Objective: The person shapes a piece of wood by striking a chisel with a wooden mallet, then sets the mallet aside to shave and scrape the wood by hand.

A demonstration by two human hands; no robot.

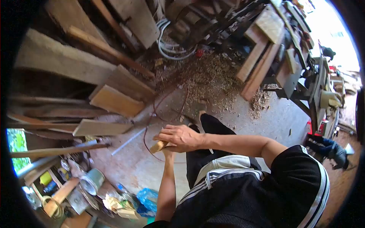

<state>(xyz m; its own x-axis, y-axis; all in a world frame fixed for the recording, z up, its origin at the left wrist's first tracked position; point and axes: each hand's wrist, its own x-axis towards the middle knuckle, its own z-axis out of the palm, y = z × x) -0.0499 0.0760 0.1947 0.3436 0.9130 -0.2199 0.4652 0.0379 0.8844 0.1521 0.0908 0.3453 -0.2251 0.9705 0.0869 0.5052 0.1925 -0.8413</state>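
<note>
A small block of light brown wood [158, 146] is between my two hands, in front of my body. My right hand [181, 137] lies over the block from above, with its fingers curled across it. My left hand [169, 152] comes up from below and meets the block's underside. Most of it is hidden behind the right hand and the wood, so its fingers do not show. One end of the block sticks out to the left of both hands.
Boards [118, 100] lean in a stack on the left. Wood shavings [216, 83] cover the floor ahead, where a thin hose [146, 138] loops. Planks [262, 68] lie on a bench at upper right. A metal bucket [92, 181] and blue plastic bag [147, 198] stand at lower left.
</note>
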